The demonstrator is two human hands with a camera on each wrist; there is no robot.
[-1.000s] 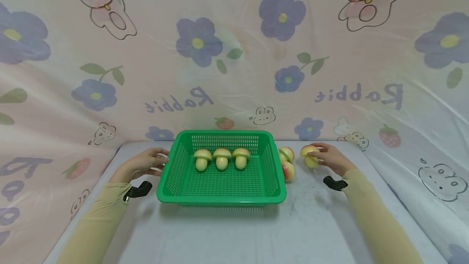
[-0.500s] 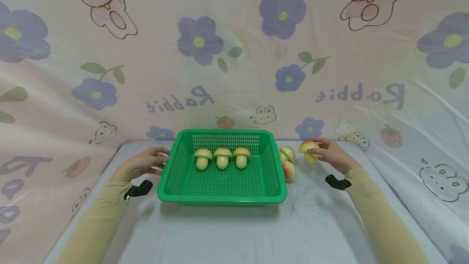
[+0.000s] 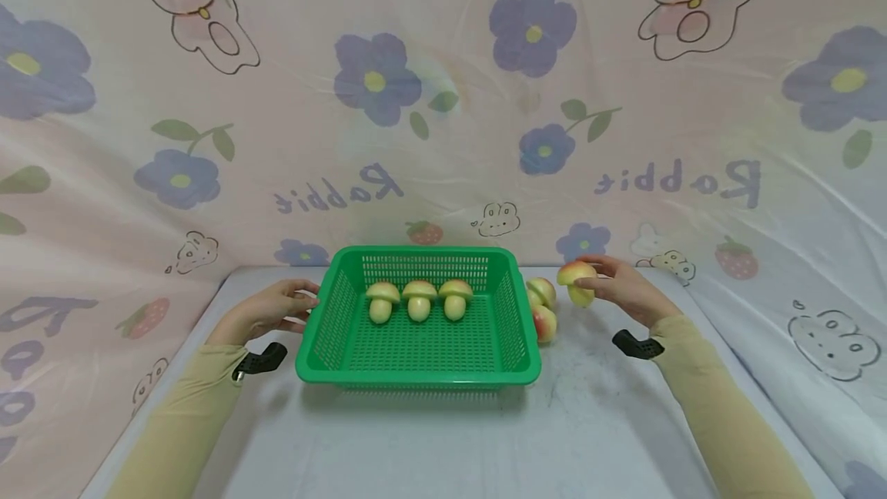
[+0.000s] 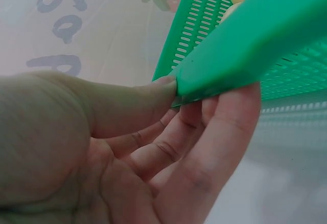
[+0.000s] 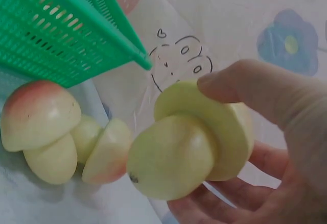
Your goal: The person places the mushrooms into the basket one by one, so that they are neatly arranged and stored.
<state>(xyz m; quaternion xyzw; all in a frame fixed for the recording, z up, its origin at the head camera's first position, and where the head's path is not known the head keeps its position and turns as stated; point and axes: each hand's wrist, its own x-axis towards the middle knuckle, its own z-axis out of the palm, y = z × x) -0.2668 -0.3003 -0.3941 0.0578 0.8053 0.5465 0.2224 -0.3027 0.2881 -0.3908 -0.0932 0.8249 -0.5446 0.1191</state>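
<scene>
A green plastic basket (image 3: 423,377) with slotted walls sits mid-table, and three toy mushrooms (image 3: 419,300) lie in a row inside it. My left hand (image 3: 277,306) holds the basket's left rim; the left wrist view shows the thumb (image 4: 153,99) against the rim edge and fingers (image 4: 219,132) curled beneath. My right hand (image 3: 627,291) grips another mushroom (image 5: 173,152), yellow-green with a reddish cap, by its cap between thumb and fingers. Its rounded stem points away from the palm in the right wrist view. Beside the basket's right wall lie two more mushrooms (image 5: 41,122), close together.
The white tabletop (image 3: 416,453) extends in front of the basket and to both sides. Behind it hangs a curtain (image 3: 457,137) printed with flowers and rabbits. Each wrist carries a black mount (image 3: 259,360).
My right hand has lifted its mushroom slightly and moved it left, nearer the two mushrooms beside the basket. The left hand and basket stay in place.
</scene>
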